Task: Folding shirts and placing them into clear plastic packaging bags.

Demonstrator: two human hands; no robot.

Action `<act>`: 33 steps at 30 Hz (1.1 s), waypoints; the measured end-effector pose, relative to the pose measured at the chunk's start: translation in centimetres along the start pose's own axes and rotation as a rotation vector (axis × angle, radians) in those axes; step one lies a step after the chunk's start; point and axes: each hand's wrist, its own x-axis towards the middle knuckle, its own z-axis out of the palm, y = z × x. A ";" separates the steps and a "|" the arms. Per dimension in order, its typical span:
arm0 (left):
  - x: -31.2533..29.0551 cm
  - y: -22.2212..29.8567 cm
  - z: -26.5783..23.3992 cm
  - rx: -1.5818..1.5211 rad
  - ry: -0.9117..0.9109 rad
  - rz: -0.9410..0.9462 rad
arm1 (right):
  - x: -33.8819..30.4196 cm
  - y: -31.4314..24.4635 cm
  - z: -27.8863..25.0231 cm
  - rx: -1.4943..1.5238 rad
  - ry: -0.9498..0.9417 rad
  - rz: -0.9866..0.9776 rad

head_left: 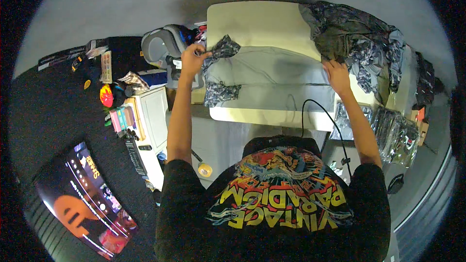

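A grey shirt [276, 70] with dark camouflage-patterned sleeves lies flat on a pale folding table [257, 19], its body stretched from left to right. At its left end, my left hand [194, 57] is closed in a pinch on the cloth beside the far sleeve [225, 47]. The near sleeve [222, 93] lies toward the table's front edge. My right hand [336, 73] has its fingers bent down on the shirt's right end, by the hem; its fingertips are partly hidden. Just beyond that hand begins a pile of dark and camouflage garments [354, 34].
Clear plastic-wrapped packages [395, 133] sit at the right, near my right forearm. A black cable [335, 121] loops over the table's front edge. To the left stand a white cabinet [153, 116] and a grey seat [162, 46]. A tape roll [205, 170] lies below.
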 end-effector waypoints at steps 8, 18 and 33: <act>-19.4 -0.5 0.2 0.197 0.055 0.020 | -8.9 0.9 0.6 0.101 -0.216 -0.121; -25.4 -5.2 3.8 0.235 0.124 -0.080 | -9.4 1.7 4.3 -0.012 -0.392 0.275; -9.6 -8.3 8.1 0.150 0.268 -0.307 | -8.7 6.3 7.8 0.322 0.010 0.582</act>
